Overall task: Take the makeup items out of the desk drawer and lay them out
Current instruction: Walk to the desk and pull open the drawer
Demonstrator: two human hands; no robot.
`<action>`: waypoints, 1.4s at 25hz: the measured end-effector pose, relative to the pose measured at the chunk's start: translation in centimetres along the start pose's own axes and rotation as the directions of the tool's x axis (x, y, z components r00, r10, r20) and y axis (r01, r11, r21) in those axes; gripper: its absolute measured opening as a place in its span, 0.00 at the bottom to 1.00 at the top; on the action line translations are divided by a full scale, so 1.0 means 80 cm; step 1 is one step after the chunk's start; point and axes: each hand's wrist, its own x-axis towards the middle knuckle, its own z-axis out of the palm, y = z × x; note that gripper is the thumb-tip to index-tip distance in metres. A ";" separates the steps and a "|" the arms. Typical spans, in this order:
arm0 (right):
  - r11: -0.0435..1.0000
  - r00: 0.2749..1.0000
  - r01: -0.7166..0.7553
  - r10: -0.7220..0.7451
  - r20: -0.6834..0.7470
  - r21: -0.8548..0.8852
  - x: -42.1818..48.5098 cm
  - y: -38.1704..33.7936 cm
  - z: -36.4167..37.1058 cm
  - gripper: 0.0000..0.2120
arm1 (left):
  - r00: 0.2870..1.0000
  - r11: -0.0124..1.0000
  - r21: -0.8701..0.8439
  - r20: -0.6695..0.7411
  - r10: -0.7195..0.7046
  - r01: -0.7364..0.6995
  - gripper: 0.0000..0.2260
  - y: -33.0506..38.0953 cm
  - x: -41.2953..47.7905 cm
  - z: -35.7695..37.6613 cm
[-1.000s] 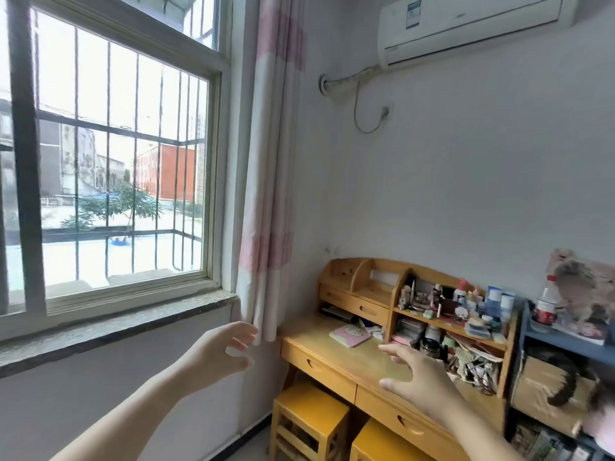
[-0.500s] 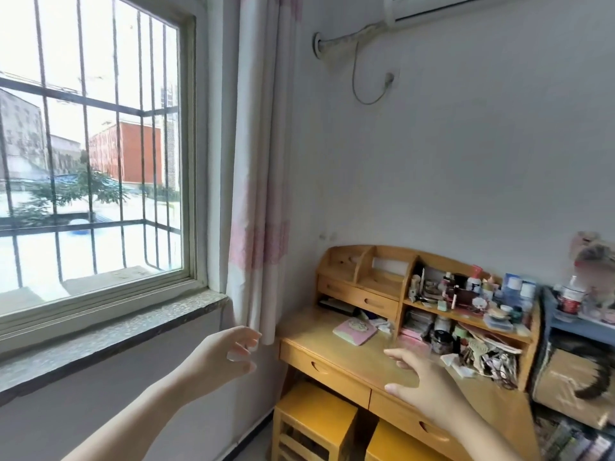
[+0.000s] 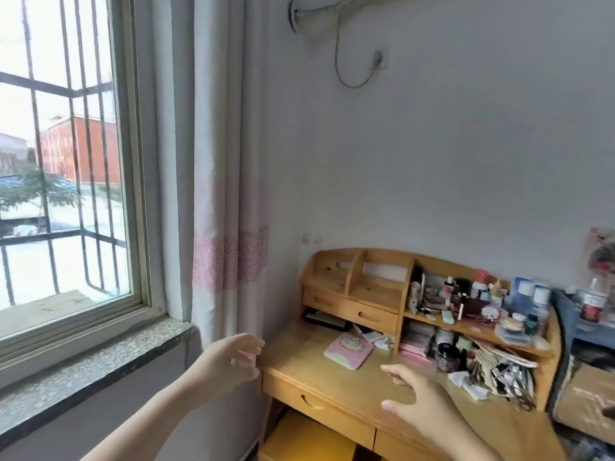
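Hands float in mid-air in front of a wooden desk [image 3: 332, 374] set in the corner of the room. The left hand [image 3: 226, 361] hangs beside the desk's left edge, fingers loosely curled and spread with nothing in them (a pale smear at the fingertips is too blurred to read). The right hand [image 3: 422, 404] hovers over the front edge of the desk top, palm down, fingers and thumb spread wide, holding nothing and touching nothing.

The desk's front drawers are both closed: the left drawer [image 3: 316, 407] shows its curved handle cut-out below the front edge, and the right drawer [image 3: 399, 444] sits just beside it, partly hidden by the right forearm. A pink square case [image 3: 348, 350] lies flat near the middle of the desk top, towards the back. Along the back edge stands a wooden shelf unit [image 3: 362, 284]; its left compartments hold little, while its right shelves are crowded with bottles, jars and small makeup things [image 3: 466, 301], too jumbled to pick apart. More clutter [image 3: 499, 374] spills onto the right end of the desk top.

A yellow stool [image 3: 309, 437] sits under the desk. To the left are a pale curtain [image 3: 226, 194] with a pink band and a barred window [image 3: 66, 161] above a stone sill [image 3: 100, 354].
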 end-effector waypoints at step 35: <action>0.798 0.813 -0.526 0.573 -0.101 0.293 0.342 0.166 0.275 0.23 | 0.919 0.973 -0.224 0.393 0.034 0.060 0.13 -0.305 0.526 0.165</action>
